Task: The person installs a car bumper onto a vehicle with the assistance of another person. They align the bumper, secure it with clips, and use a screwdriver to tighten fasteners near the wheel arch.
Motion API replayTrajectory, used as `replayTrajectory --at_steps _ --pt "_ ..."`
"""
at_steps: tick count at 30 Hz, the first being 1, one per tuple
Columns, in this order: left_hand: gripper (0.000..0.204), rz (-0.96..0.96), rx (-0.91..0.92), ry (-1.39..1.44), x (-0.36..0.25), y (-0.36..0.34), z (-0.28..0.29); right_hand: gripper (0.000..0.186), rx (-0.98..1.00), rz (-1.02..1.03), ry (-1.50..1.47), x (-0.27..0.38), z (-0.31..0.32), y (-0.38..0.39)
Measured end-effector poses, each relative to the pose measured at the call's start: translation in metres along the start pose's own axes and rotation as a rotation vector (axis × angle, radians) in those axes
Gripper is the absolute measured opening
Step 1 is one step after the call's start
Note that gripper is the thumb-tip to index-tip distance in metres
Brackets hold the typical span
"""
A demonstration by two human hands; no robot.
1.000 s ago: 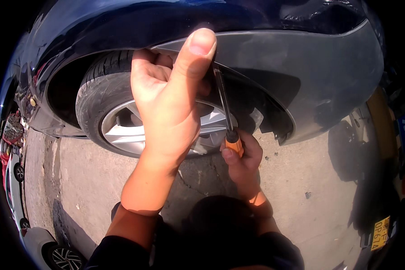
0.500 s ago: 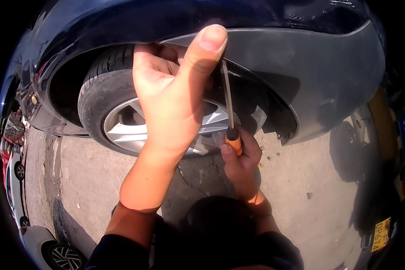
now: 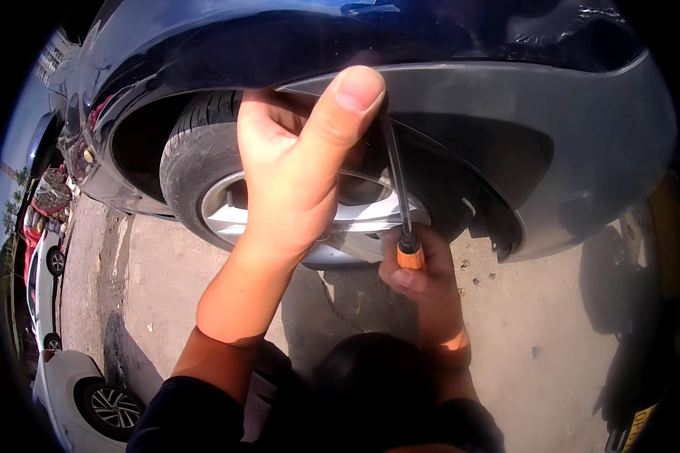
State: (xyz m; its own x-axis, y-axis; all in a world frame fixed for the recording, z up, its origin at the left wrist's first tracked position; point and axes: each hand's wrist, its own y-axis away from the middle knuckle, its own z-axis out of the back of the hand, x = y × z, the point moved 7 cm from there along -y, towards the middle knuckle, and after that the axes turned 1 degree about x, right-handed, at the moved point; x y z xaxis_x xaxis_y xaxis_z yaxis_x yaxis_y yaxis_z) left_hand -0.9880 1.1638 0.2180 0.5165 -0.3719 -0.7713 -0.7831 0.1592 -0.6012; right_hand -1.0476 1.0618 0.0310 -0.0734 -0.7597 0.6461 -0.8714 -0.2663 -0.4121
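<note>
A screwdriver (image 3: 400, 181) with a long metal shaft and an orange and black handle is held low by my right hand (image 3: 428, 275). The shaft points up toward the edge of the car's wheel arch (image 3: 319, 78); its tip is hidden there, near my left thumb. At that same edge, my left hand (image 3: 291, 181) has its thumb on the outside and its fingers curled underneath, mostly out of sight. Behind both hands is the car's wheel, with a dark tyre (image 3: 181, 166) and a silver spoked rim (image 3: 363, 215).
A grey lower body panel (image 3: 582, 166) runs right from the arch, below dark blue bodywork (image 3: 431, 38). Black arch lining (image 3: 499, 226) hangs at its rear edge. Below lies cracked concrete ground (image 3: 174, 279). Another car (image 3: 72, 377) stands at lower left.
The car and wheel sit slightly lower and further right in view. My right hand has shifted its grip on the screwdriver handle, with the thumb lower; my left hand stays at the arch edge.
</note>
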Motion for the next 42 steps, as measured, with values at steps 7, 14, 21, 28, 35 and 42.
replayTrajectory --at_steps 7,14,21,28,35,42 --pt "0.03 -0.049 -0.059 0.062 0.001 0.003 0.001 0.046 -0.522 0.847 1.523 0.037 -0.03 0.022" --pt "0.036 0.002 0.113 -0.017 -0.004 -0.006 -0.007 0.052 -0.081 0.347 0.367 -0.009 0.009 0.002" --pt "0.038 0.064 0.067 -0.044 -0.007 -0.005 -0.002 0.049 -0.39 0.674 1.077 0.027 -0.009 0.009" --pt "0.038 0.073 0.086 -0.038 -0.009 -0.006 0.0 0.047 -0.237 0.55 0.574 0.011 -0.01 0.003" --pt "0.033 0.029 0.095 -0.157 -0.012 -0.007 0.0 0.051 0.29 0.06 -0.359 -0.005 -0.003 -0.009" --pt "0.031 0.005 0.057 -0.172 -0.017 -0.001 0.002 0.043 -0.287 0.633 0.927 0.029 -0.01 0.009"
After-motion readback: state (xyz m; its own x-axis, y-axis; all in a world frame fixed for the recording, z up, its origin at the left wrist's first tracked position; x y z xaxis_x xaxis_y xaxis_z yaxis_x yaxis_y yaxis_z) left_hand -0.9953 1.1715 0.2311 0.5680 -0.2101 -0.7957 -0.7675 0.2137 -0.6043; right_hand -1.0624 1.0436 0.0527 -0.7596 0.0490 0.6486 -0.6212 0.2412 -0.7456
